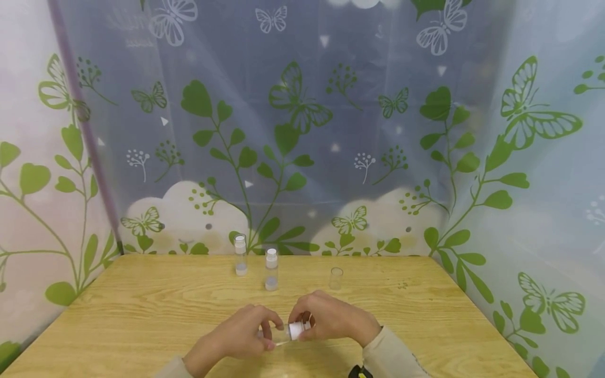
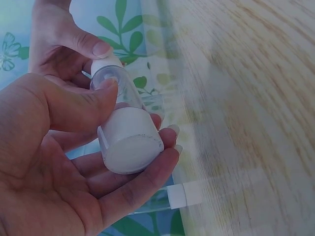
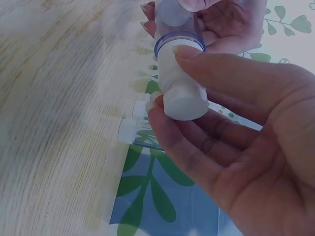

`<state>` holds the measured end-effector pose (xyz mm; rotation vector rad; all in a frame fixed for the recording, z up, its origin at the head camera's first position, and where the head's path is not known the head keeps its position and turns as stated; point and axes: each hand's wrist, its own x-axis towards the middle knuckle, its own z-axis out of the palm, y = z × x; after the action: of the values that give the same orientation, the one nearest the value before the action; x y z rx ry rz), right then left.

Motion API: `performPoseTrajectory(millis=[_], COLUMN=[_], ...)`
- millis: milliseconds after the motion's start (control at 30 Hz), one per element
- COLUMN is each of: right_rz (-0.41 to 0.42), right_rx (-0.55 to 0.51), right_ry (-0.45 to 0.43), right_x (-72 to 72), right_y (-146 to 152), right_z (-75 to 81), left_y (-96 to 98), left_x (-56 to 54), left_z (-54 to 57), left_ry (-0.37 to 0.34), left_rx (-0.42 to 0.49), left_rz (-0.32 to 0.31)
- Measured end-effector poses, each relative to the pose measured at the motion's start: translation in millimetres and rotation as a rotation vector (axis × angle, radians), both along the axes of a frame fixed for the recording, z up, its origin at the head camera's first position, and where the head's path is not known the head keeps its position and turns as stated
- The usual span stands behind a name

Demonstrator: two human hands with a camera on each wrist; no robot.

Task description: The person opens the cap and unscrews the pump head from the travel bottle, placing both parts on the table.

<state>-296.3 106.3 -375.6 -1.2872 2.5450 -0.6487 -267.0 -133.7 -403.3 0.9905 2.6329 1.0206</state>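
A small clear pump bottle (image 1: 296, 331) with a white base and a white pump top lies tilted between both hands, above the table. My left hand (image 1: 243, 331) holds its lower end; in the left wrist view the thumb lies on the clear body and the fingers curl under the white base (image 2: 132, 142). On the other end, my right hand (image 1: 333, 317) grips the white pump top (image 3: 179, 81), thumb on the collar and fingers beneath the nozzle end. A clear rim shows where the collar meets the body.
Two similar pump bottles, one at the back (image 1: 240, 256) and one slightly nearer (image 1: 271, 270), stand upright left of centre. A clear cap (image 1: 336, 279) stands to their right. Patterned curtains (image 1: 302, 157) enclose the wooden table (image 1: 142, 310) at the back and sides.
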Motion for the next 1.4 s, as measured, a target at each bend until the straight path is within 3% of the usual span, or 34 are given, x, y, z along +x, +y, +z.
performPoseTrajectory(millis=[167, 400, 633, 1400], right_rz=[-0.005, 0.045, -0.021, 0.007], right_rx=[-0.015, -0.021, 0.032, 0.000], right_ry=[-0.045, 0.006, -0.081, -0.018], right_x=[-0.7, -2.4, -0.4, -0.9], right_y=[2.6, 7.4, 5.6, 3.0], right_z=[1.1, 0.4, -0.1, -1.7], left_y=[-0.6, -1.3, -1.5, 0.0], left_x=[-0.7, -1.2, -2.1, -2.0], left_z=[-0.6, -1.2, -0.8, 0.3], left_ry=[-0.001, -0.003, 0.005, 0.002], left_rx=[0.005, 0.008, 0.004, 0.000], left_rz=[-0.007, -0.011, -0.012, -0.004])
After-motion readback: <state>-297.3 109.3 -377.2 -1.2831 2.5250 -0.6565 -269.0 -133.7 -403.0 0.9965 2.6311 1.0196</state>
